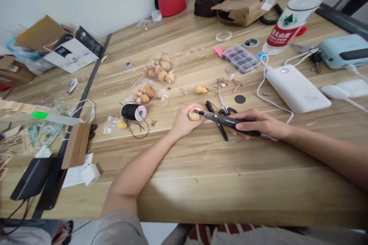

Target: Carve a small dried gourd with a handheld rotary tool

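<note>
My left hand is closed around a small pale-yellow gourd, its round face turned up. In my right hand lies a dark rotary tool, gripped along its body with a cable at the rear. The tool's brownish bit meets or hovers just over the gourd's face; whether they touch I cannot tell. Beneath the tool are a black pen and scissors with dark handles. Another small gourd rests just beyond my left hand.
Bags of small gourds and a black thread spool lie to the left. Beyond my right hand are a white power bank, a compartment box, loose bits and a tall water bottle. A cardboard box stands farther left.
</note>
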{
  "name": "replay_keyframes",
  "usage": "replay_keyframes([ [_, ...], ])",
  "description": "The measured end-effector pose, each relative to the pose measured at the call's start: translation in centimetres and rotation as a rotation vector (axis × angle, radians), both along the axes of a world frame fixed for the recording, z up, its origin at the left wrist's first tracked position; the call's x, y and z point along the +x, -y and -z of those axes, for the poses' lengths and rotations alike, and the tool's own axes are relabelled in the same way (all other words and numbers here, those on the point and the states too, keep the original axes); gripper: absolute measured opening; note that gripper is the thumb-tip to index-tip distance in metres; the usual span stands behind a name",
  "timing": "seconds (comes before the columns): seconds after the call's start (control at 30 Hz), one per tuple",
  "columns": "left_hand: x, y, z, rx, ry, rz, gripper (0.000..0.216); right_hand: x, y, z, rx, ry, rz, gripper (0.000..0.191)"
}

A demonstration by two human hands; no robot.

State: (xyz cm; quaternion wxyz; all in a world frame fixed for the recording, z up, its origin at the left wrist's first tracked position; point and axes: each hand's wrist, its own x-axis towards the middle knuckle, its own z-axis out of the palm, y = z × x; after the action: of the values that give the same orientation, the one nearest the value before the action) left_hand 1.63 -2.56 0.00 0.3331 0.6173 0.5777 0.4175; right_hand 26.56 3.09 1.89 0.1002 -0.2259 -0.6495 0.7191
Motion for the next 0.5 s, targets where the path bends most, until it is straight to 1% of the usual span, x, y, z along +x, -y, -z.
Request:
replay_keyframes([
  [0.07,0.06,0.03,-0.18,0.003,-0.011,0.003,0.020,0.02,0.00,0.07,-0.012,-0.001,0.013,0.024],
  [0.13,0.04,0.04,-0.12,0.001,0.001,0.011,0.021,0.04,-0.02,0.04,-0.012,0.002,-0.007,0.023],
  [0.3,-0.17,-0.03,0.49,-0.054,0.131,0.039,0.023,-0.03,-0.03,-0.22,0.019,0.028,-0.067,0.026],
  [0.5,-0.01,0.00,-0.08,-0.003,-0.005,-0.004,0.020,0.07,-0.16,0.11,0.001,0.005,-0.020,0.023],
])
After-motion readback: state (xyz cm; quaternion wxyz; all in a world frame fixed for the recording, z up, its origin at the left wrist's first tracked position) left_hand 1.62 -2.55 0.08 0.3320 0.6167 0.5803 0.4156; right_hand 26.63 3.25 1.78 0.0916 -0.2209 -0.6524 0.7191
